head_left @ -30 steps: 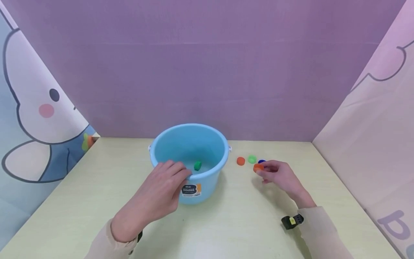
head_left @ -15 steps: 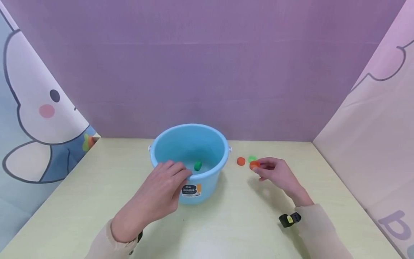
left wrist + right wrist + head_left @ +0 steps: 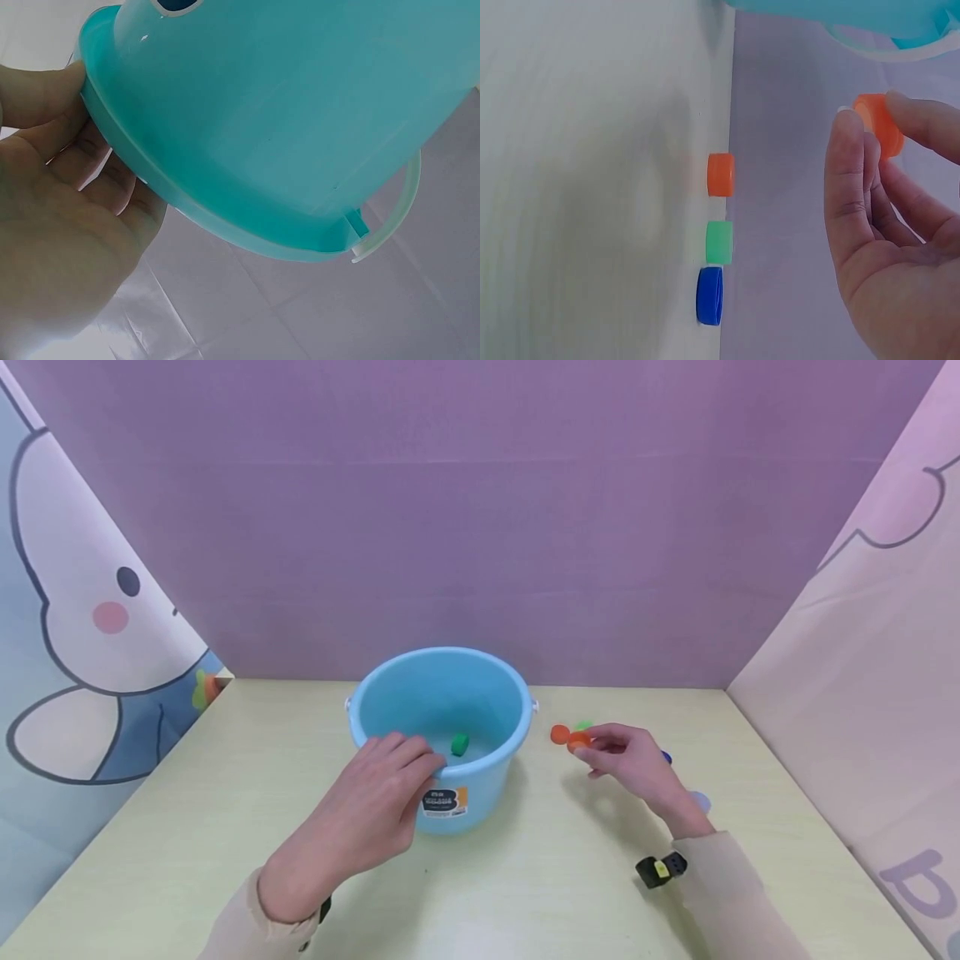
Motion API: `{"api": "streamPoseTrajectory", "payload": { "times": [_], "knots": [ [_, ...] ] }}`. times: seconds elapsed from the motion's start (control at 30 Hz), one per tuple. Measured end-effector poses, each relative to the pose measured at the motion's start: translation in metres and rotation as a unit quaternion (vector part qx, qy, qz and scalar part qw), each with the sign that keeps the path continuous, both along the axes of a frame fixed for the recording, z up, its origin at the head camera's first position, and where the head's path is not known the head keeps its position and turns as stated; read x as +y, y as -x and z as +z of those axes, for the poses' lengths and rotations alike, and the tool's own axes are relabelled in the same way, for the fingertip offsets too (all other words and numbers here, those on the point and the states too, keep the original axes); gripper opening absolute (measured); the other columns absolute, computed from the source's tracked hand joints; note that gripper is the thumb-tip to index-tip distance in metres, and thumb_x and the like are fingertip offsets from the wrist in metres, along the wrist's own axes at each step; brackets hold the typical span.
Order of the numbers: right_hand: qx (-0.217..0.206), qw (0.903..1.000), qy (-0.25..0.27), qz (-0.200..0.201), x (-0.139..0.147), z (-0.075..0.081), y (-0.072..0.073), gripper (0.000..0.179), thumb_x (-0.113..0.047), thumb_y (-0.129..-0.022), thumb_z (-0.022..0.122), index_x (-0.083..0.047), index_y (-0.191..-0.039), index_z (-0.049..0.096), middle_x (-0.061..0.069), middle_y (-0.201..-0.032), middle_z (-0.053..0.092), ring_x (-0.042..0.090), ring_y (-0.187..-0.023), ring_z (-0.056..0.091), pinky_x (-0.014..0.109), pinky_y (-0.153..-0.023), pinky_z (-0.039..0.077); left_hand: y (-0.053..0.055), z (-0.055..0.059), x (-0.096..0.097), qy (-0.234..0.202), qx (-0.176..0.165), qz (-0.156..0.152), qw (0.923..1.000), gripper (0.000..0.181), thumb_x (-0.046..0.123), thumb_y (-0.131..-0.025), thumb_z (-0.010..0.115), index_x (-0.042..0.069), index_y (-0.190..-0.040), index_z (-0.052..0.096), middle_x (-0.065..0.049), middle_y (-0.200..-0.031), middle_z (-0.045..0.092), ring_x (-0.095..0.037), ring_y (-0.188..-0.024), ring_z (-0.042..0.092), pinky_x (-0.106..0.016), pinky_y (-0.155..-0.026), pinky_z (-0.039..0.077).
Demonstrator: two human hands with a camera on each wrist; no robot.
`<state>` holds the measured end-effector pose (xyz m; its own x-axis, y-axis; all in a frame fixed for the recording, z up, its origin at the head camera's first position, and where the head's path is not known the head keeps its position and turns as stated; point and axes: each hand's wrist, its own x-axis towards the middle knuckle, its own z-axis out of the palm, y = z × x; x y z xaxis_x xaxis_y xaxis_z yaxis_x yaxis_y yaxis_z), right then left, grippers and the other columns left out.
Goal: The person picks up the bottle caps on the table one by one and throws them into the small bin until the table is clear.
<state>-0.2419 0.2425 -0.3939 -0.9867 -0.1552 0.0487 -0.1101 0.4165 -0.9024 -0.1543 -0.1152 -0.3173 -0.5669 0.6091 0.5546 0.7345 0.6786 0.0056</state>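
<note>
A light blue bucket stands on the table with a small green object on its bottom. My left hand holds the near rim, thumb on the outside in the left wrist view and fingers over the edge. Off to the bucket's right, my right hand pinches an orange bottle cap between thumb and fingertips, above the table. Beyond it lie another orange cap, a light green cap and a dark blue cap. In the head view, the hand partly covers the green and blue ones.
A pale blue disc shows beside my right wrist, partly hidden by it. The bucket's white handle hangs at its side. A purple backdrop rises behind the table, with printed cloths on both sides.
My right hand has moved a little left with the orange cap, closer to the bucket. The blue cap and the pale disc now show past its wrist. My left hand stays on the rim.
</note>
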Motion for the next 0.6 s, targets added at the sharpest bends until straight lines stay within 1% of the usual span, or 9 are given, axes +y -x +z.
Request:
{"api": "streamPoseTrajectory", "payload": {
  "times": [0.1,0.23,0.37,0.4,0.47,0.6],
  "knots": [
    [0.001,1.0,0.001,0.002,-0.003,0.001,0.0,0.05,-0.027,-0.092,0.077,0.001,-0.13,0.062,0.016,-0.105,0.069,0.029,-0.083,0.071,0.045,-0.082,0.059,0.0,0.0,0.0,0.0,0.001,0.0,1.0,0.028,-0.001,-0.08,0.081,0.006,-0.105,0.071,0.001,-0.095,0.064,-0.019,-0.089,0.054,-0.035,-0.076,0.047],
    [0.006,0.9999,0.008,0.007,-0.007,0.005,-0.001,0.05,-0.031,-0.091,0.079,0.0,-0.128,0.064,0.02,-0.107,0.07,0.039,-0.085,0.071,0.047,-0.083,0.058,0.0,0.0,0.0,-0.001,0.001,0.0,1.0,0.027,-0.002,-0.08,0.081,0.006,-0.104,0.071,0.001,-0.095,0.064,-0.019,-0.089,0.054,-0.035,-0.076,0.047],
    [0.014,0.9997,0.015,0.012,-0.011,0.008,-0.002,0.049,-0.03,-0.09,0.079,0.0,-0.126,0.065,0.018,-0.106,0.071,0.045,-0.086,0.07,0.04,-0.081,0.059,0.0,0.0,0.0,-0.001,0.0,-0.001,1.0,0.027,-0.002,-0.08,0.081,0.006,-0.104,0.071,0.001,-0.095,0.064,-0.019,-0.088,0.054,-0.035,-0.076,0.047],
    [0.016,0.9997,0.016,0.011,-0.012,0.009,-0.003,0.048,-0.029,-0.091,0.079,0.0,-0.126,0.065,0.017,-0.105,0.071,0.044,-0.085,0.07,0.04,-0.081,0.059,0.0,0.0,0.001,-0.002,-0.001,-0.001,1.0,0.027,-0.002,-0.08,0.081,0.006,-0.104,0.071,0.001,-0.095,0.064,-0.019,-0.088,0.054,-0.035,-0.076,0.047],
    [0.018,0.9997,0.012,0.009,-0.014,0.01,-0.003,0.047,-0.028,-0.091,0.078,-0.001,-0.127,0.065,0.015,-0.105,0.071,0.04,-0.084,0.071,0.04,-0.081,0.059,0.0,0.0,0.001,-0.001,-0.001,-0.001,1.0,0.027,-0.002,-0.08,0.081,0.006,-0.104,0.071,0.001,-0.095,0.064,-0.019,-0.088,0.054,-0.035,-0.076,0.047],
    [0.019,0.9998,0.001,0.005,-0.018,0.01,-0.005,0.047,-0.03,-0.092,0.077,-0.003,-0.129,0.064,0.014,-0.107,0.07,0.028,-0.081,0.071,0.047,-0.085,0.057,0.001,0.0,0.0,-0.001,0.0,-0.001,1.0,0.028,-0.002,-0.08,0.081,0.006,-0.105,0.071,0.001,-0.095,0.064,-0.019,-0.089,0.054,-0.035,-0.076,0.047]
  ]
}}
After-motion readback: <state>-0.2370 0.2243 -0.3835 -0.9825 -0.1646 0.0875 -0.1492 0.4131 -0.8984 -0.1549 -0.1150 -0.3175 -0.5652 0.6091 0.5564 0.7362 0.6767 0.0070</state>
